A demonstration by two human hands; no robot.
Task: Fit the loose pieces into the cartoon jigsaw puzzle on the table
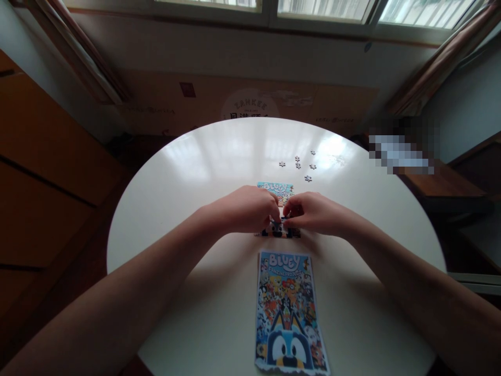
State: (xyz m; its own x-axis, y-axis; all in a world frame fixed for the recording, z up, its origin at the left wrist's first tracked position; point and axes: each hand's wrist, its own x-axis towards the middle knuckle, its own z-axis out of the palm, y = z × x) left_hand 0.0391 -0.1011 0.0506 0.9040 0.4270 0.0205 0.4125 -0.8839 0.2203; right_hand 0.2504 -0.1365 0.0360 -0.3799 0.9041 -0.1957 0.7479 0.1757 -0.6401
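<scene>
A partly assembled jigsaw puzzle [274, 186] lies flat on the table, its upper block and lower block seen with a white gap between them. My left hand [248, 210] is curled over the left side of the lower block [277, 231], fingertips pressed down onto it. From the right, my right hand [319, 213] bends its thumb and forefinger together at the block's upper edge, on a dark piece mostly hidden by the fingers. Nearer to me lies a printed picture sheet [288, 313] lettered "Bluey", with a blue cartoon dog's head at its bottom.
Several loose jigsaw pieces [308, 178] are scattered beyond the puzzle to the right. The round white table [164, 219] has a glossy top reflecting the windows. A printed cardboard panel [156, 99] stands behind it, and wooden furniture [454, 183] is at the right.
</scene>
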